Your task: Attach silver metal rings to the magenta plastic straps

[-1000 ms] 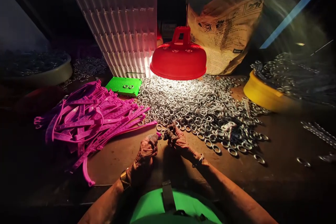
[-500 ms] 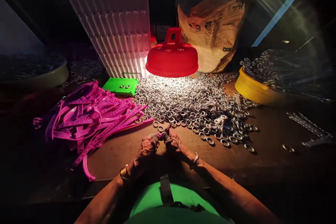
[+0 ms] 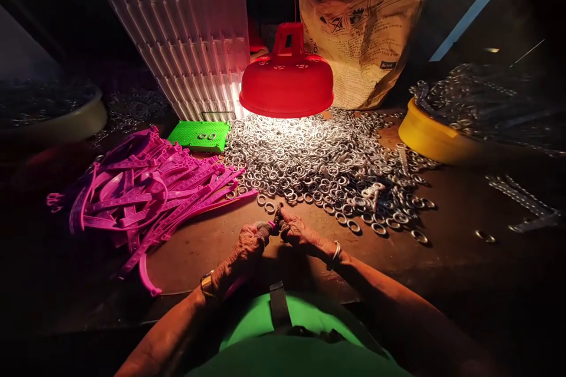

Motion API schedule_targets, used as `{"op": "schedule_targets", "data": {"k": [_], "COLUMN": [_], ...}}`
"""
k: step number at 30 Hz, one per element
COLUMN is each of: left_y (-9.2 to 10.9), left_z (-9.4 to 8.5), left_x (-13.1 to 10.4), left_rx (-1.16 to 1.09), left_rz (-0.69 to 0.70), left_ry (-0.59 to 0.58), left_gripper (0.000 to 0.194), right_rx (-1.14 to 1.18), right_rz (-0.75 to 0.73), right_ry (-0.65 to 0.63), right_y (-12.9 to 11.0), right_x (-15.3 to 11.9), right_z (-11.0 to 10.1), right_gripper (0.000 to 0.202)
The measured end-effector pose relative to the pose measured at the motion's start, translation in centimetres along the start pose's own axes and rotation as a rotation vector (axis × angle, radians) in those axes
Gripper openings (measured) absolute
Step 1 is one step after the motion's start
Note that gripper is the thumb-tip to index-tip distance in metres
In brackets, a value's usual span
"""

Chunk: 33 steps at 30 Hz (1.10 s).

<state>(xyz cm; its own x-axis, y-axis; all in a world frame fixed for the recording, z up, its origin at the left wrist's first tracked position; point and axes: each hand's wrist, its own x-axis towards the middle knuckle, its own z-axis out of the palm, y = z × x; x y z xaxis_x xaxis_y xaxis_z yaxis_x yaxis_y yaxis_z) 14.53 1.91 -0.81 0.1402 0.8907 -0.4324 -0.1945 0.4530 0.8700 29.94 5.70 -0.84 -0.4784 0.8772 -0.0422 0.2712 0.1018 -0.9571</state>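
My left hand (image 3: 252,241) is closed in a pinch on a pink strap (image 3: 236,284), whose tail hangs below the palm. A bit of the same pink shows at the fingertips. My right hand (image 3: 299,230) presses against those fingertips, its own fingers pinched together; what lies between them is too small and dark to make out. Cloth-like covers wrap some fingertips on both hands. Just beyond the hands lies a pile of metal rings (image 3: 300,159), with a single ring (image 3: 269,208) nearest to them. Left of the hands is a heap of pink straps (image 3: 145,194).
A red lamp (image 3: 286,85) hangs low over the rings. Behind the straps lies a green perforated tray (image 3: 186,135) with two rings on it. A yellow tub (image 3: 424,135) of metal pieces stands right, a pale basin (image 3: 84,121) left. A printed sack (image 3: 367,47) stands behind.
The view has shifted slightly, so the table things sit higher in it. My right fingers have turned against the left fingertips, and the strap's tail now shows under my left hand.
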Motion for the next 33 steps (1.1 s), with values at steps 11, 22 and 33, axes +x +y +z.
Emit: {"op": "schedule_targets", "data": {"k": [11, 22, 33], "left_y": [0.6, 3.6, 0.7], "left_z": [0.0, 0.2, 0.8], "left_x": [0.4, -2.9, -2.8], "left_rx": [0.172, 0.264, 0.252], "left_rz": [-0.009, -0.237, -0.110], "left_ry": [-0.033, -0.225, -0.137], "left_gripper": [0.035, 0.042, 0.034], "right_rx": [0.208, 0.287, 0.074], "right_rz": [0.125, 0.240, 0.219], "right_ry": [0.026, -0.318, -0.023], "right_y": [1.0, -1.3, -0.4], "right_x": [-0.7, -4.0, -3.9], "right_z": [0.7, -0.5, 1.1], "right_gripper": [0.018, 0.032, 0.012]}}
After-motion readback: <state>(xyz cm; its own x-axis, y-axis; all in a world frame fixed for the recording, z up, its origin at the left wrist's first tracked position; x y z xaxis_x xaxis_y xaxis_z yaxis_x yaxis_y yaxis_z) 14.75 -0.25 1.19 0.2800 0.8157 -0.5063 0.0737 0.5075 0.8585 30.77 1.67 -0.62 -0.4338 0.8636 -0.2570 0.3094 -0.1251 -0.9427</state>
